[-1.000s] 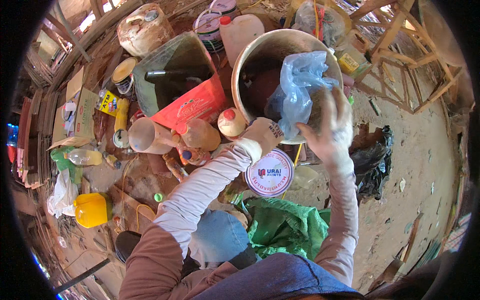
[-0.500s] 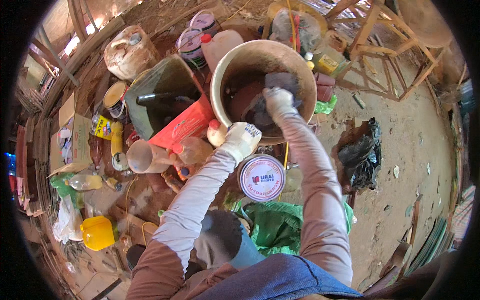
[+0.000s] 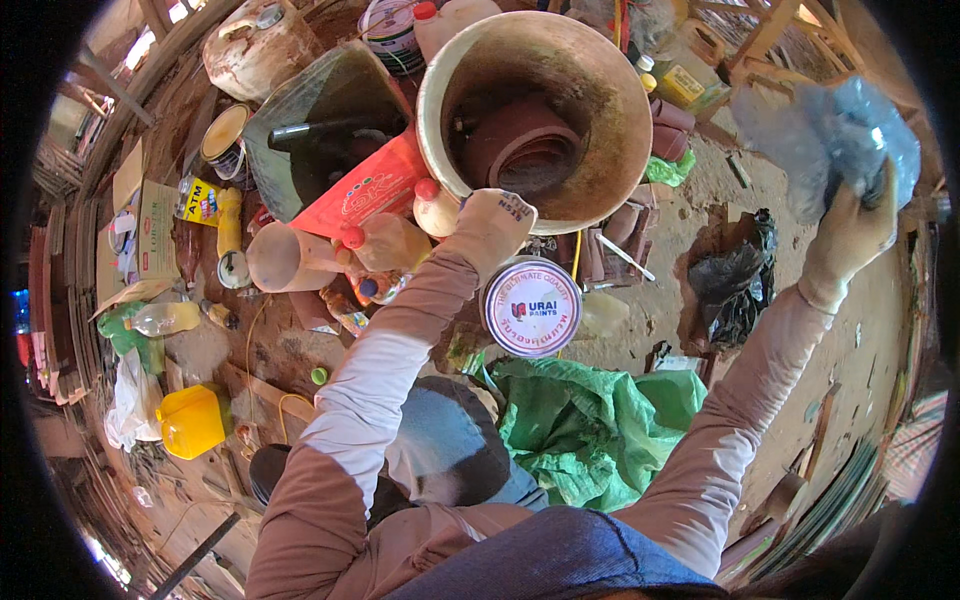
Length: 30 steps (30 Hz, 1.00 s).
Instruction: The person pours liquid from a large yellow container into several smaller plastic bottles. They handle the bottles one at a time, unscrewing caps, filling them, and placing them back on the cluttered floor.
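Observation:
My left hand (image 3: 495, 230), in a pale work glove, grips the near rim of a large off-white bucket (image 3: 638, 140). Inside the bucket lie reddish-brown round pieces (image 3: 505, 135) that look like pots, one with its opening showing. Out to the right of the bucket, my gloved right hand (image 3: 850, 240) is closed round a crumpled, see-through bluish plastic bag (image 3: 860, 135), which hangs spread above the ground. A round paint tin (image 3: 533, 308) with a white and purple lid stands just below the bucket, close to my left hand.
Left of the bucket are a cut-open green container (image 3: 290, 165), a red carton panel (image 3: 360, 190), plastic bottles (image 3: 385, 243) and a yellow jerrycan (image 3: 193, 422). A green sack (image 3: 590, 430) lies before me. Black plastic (image 3: 738, 270) rests at right; a wooden frame (image 3: 770, 65) stands behind.
My right hand has come up out of the bucket and swung right with the plastic bag, uncovering the brown pieces inside. My left hand stays at the rim, and the view has shifted.

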Tool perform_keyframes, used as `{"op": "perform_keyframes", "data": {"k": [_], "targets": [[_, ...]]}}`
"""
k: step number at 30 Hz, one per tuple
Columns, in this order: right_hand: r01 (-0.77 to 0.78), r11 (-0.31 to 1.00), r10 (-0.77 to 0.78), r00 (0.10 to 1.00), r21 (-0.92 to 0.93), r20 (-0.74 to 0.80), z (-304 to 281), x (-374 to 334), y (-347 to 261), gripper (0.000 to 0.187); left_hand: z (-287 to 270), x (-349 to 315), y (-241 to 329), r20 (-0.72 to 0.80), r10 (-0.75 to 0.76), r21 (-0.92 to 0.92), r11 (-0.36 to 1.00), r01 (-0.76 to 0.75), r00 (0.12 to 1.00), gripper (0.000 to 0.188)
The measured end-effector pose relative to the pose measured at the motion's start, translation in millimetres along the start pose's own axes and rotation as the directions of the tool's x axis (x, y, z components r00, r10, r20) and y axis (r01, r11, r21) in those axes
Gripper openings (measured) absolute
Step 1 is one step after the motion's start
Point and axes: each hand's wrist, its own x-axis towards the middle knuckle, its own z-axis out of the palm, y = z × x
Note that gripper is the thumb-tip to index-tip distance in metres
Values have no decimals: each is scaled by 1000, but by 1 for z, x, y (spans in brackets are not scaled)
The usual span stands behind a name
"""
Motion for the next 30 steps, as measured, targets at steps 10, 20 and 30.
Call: {"op": "perform_keyframes", "data": {"k": [10, 20, 30], "targets": [[148, 761, 502, 482, -631, 718, -24, -224, 102, 63, 8, 24, 37, 1, 101, 128, 987, -100, 995, 14], [-312, 905, 400, 387, -291, 831, 32, -209, 66, 67, 43, 38, 99, 234, 130, 72, 986, -150, 963, 13], [-870, 442, 513, 445, 219, 734, 124, -254, 75, 63, 53, 17, 90, -20, 175, 160, 972, -170, 984, 15]]}}
